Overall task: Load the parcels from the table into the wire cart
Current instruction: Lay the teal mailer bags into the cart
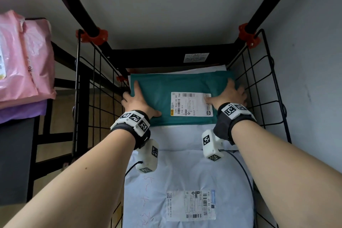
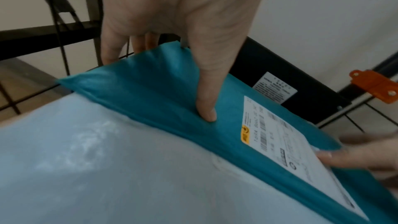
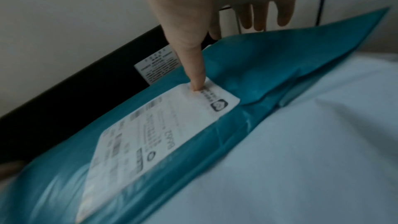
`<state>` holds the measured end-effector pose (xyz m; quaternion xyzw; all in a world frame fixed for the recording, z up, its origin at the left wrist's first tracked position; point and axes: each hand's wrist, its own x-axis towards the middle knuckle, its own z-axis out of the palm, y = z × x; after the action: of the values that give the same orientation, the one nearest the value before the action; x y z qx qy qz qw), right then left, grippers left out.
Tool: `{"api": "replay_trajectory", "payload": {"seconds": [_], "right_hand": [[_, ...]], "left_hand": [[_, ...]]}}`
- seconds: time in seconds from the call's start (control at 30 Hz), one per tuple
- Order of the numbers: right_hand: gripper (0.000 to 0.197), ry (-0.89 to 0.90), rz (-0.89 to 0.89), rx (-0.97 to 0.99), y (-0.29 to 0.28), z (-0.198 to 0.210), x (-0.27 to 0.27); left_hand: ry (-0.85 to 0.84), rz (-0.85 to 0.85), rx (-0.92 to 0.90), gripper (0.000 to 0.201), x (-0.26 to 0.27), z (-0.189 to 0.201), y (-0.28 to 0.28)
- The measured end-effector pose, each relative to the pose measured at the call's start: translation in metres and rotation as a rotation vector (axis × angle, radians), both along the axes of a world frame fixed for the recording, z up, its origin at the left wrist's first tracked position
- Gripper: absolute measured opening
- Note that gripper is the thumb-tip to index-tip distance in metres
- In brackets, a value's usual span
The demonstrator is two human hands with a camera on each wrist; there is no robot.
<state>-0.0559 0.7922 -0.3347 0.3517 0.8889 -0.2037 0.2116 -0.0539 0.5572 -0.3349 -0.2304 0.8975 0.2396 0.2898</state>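
Note:
A teal parcel [image 1: 185, 83] with a white shipping label [image 1: 191, 103] lies at the far end of the black wire cart [image 1: 96, 79], on top of a large white parcel [image 1: 185, 168]. My left hand [image 1: 138, 102] lies on its left side, with the thumb pressing the top [image 2: 206, 111] and straight fingers [image 2: 107, 54] reaching past the edge. On the right side lies my right hand [image 1: 227, 96]. Its thumb [image 3: 196, 77] presses the label, and its straight fingers [image 3: 284, 14] point beyond the parcel's right edge toward the wire wall.
Pink parcels [image 1: 24, 61] are stacked on a purple one [image 1: 22, 111] on the dark table at the left. The cart's black handle bars with orange clamps [image 1: 92, 36] rise at the far end. A grey wall runs close along the cart's right side.

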Motion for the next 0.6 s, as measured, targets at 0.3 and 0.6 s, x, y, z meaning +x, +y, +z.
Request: {"api": "replay_trajectory", "payload": {"seconds": [0.3,0.6], "right_hand": [[0.112,-0.030,-0.163,-0.187,0.006,-0.013,0.005],[0.117,-0.048,-0.088,-0.142,0.004,-0.007,0.007]], "left_hand": [[0.064,0.252,0.288,0.116,-0.003,-0.024,-0.025],[0.117,0.223,0.272,0.107,0.002,-0.028,-0.027]]}}
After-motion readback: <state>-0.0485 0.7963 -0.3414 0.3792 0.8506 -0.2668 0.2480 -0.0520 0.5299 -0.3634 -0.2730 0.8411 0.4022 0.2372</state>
